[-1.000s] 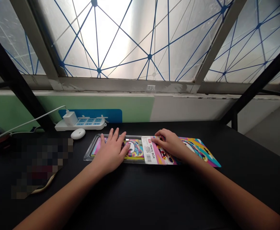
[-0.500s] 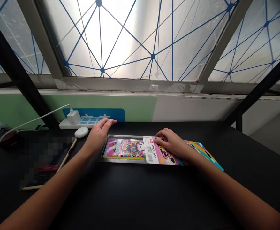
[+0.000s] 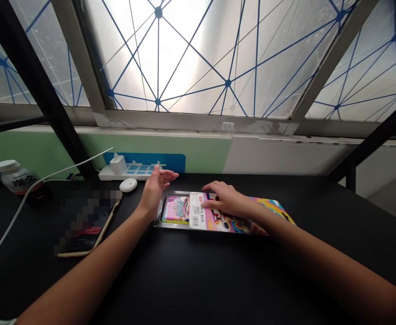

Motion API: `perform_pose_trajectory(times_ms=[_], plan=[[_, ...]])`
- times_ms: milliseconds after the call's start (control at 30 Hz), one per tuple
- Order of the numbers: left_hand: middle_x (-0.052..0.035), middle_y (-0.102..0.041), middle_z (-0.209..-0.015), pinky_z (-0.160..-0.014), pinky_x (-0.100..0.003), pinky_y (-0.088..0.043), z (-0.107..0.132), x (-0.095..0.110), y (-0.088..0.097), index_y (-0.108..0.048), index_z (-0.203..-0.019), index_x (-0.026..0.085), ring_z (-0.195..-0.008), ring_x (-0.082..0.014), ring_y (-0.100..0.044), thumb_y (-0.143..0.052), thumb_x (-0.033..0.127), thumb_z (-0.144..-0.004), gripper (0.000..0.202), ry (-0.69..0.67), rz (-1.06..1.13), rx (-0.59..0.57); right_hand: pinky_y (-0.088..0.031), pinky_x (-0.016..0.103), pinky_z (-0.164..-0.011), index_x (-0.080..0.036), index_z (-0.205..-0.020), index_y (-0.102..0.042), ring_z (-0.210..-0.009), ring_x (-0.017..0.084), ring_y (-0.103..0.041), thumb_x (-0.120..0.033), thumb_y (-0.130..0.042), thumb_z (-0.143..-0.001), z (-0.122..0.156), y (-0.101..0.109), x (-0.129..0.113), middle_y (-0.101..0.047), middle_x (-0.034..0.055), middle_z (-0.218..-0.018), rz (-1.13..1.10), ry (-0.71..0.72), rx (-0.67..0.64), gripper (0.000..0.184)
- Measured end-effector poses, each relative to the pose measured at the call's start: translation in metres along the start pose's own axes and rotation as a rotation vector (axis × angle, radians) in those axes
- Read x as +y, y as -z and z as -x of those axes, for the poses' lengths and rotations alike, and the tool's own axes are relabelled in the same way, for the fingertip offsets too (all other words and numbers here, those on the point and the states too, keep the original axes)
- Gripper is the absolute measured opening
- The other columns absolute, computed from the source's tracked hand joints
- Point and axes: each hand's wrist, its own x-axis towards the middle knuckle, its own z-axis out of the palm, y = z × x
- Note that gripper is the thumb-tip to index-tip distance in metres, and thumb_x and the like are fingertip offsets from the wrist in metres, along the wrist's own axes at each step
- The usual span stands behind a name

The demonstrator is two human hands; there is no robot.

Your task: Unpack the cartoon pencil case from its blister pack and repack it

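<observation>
A colourful printed pencil box (image 3: 176, 210) lies in a shallow clear plastic tray (image 3: 160, 222) on the table. A bright printed card (image 3: 197, 216) with a white "PENCIL BOX" label and barcode covers the right part of it. My right hand (image 3: 228, 200) grips the card from above, its thumb on the face near the label and its fingers bent over the far edge. My left hand (image 3: 153, 194) is raised at the left end of the tray, fingers stretched and apart, holding nothing. Whether it touches the tray's end I cannot tell.
On the black table (image 3: 184, 275), a dark item with a tan edge (image 3: 108, 221) lies left. Behind it are a white earbud case (image 3: 128, 185) and a power strip (image 3: 108, 173) with a charger (image 3: 118, 164). A white cable (image 3: 58, 169) runs left past a jar (image 3: 16, 177).
My right hand has slid left with the card, which now covers more of the pencil box. My left hand's fingers have spread and turned upward. The view has shifted slightly left.
</observation>
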Motion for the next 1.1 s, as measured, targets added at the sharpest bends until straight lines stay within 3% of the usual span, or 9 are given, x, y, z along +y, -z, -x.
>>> perform_pose_trajectory(times_ms=[133, 267, 367, 467, 567, 667, 867, 1000, 1100], plan=[[-0.0133, -0.076, -0.103, -0.099, -0.043, -0.047, -0.001, -0.003, -0.001, -0.064, -0.094, 0.017, -0.105, -0.0278, -0.07, -0.032, 0.072, -0.093, 0.064, -0.028, 0.027, 0.005, -0.041, 0.047, -0.096, -0.022, -0.119, -0.064, -0.116, 0.034, -0.057, -0.055, -0.058, -0.092, -0.04, -0.016, -0.055, -0.065, 0.0141, -0.122, 0.065, 0.098, -0.019, 0.044], [-0.0139, -0.073, -0.108, -0.092, -0.039, -0.051, -0.002, -0.006, 0.003, -0.061, -0.105, 0.016, -0.103, -0.0256, -0.07, -0.023, 0.063, -0.098, 0.061, -0.141, -0.333, -0.073, -0.03, 0.053, -0.105, -0.018, -0.121, -0.062, -0.119, 0.035, -0.055, -0.051, -0.054, -0.096, -0.054, -0.022, -0.083, -0.065, 0.0161, -0.126, 0.129, 0.161, 0.033, 0.042], [-0.0099, -0.072, -0.113, -0.093, -0.037, -0.048, 0.001, -0.007, 0.007, -0.063, -0.11, 0.021, -0.106, -0.026, -0.066, -0.041, 0.054, -0.096, 0.043, -0.185, -0.583, -0.166, -0.027, 0.053, -0.108, -0.019, -0.127, -0.059, -0.121, 0.035, -0.055, -0.052, -0.059, -0.093, -0.038, -0.014, -0.065, -0.063, 0.0162, -0.13, 0.141, 0.147, 0.077, 0.048], [-0.0073, -0.073, -0.099, -0.091, -0.04, -0.046, 0.005, -0.007, 0.009, -0.07, -0.099, 0.024, -0.099, -0.0301, -0.065, -0.062, 0.05, -0.086, 0.03, -0.183, -0.738, -0.258, -0.041, 0.044, -0.095, -0.019, -0.121, -0.063, -0.111, 0.032, -0.062, -0.054, -0.055, -0.094, -0.009, -0.004, -0.022, -0.068, 0.0143, -0.124, 0.122, 0.071, 0.082, 0.045], [-0.0075, -0.071, -0.09, -0.088, -0.042, -0.045, 0.009, -0.006, 0.005, -0.071, -0.091, 0.024, -0.092, -0.0321, -0.063, -0.067, 0.056, -0.082, 0.033, -0.197, -0.867, -0.314, -0.047, 0.033, -0.072, -0.021, -0.106, -0.067, -0.089, 0.025, -0.068, -0.058, -0.046, -0.097, 0.016, 0.004, 0.017, -0.073, 0.0097, -0.106, 0.096, -0.008, 0.084, 0.044], [-0.009, -0.069, -0.097, -0.087, -0.041, -0.045, 0.01, -0.001, 0.0, -0.068, -0.098, 0.022, -0.096, -0.0309, -0.06, -0.064, 0.059, -0.087, 0.039, -0.382, -1.104, -0.312, -0.044, 0.031, -0.065, -0.022, -0.094, -0.065, -0.081, 0.024, -0.065, -0.062, -0.048, -0.094, 0.026, 0.006, 0.035, -0.072, 0.0079, -0.094, 0.11, -0.035, 0.14, 0.044], [-0.0105, -0.067, -0.098, -0.093, -0.046, -0.045, 0.022, 0.022, -0.008, -0.059, -0.094, 0.018, -0.095, -0.0296, -0.058, -0.064, 0.047, -0.092, 0.03, -0.853, -1.395, -0.124, -0.043, 0.032, -0.067, -0.02, -0.091, -0.055, -0.077, 0.022, -0.061, -0.052, -0.062, -0.092, 0.034, 0.013, 0.026, -0.067, 0.0099, -0.1, 0.235, 0.159, 0.557, 0.033], [-0.0113, -0.066, -0.122, -0.108, -0.053, -0.035, 0.035, 0.028, -0.017, -0.058, -0.096, 0.019, -0.117, -0.032, -0.056, -0.061, 0.024, -0.095, 0.006, -0.931, -1.466, -0.278, -0.042, 0.032, -0.066, -0.019, -0.09, -0.057, -0.074, 0.021, -0.059, -0.035, -0.065, -0.092, 0.046, 0.016, 0.007, -0.066, 0.009, -0.102, 0.42, 0.184, 0.476, 0.018], [-0.012, -0.065, -0.123, -0.104, -0.05, -0.041, 0.039, 0.021, -0.022, -0.059, -0.096, 0.019, -0.114, -0.0317, -0.06, -0.061, 0.016, -0.09, 0.007, -0.86, -1.504, -0.49, -0.044, 0.034, -0.071, -0.016, -0.097, -0.061, -0.083, 0.024, -0.058, -0.025, -0.066, -0.087, 0.048, 0.007, -0.007, -0.064, 0.011, -0.103, 0.552, 0.258, 0.312, 0.014]])
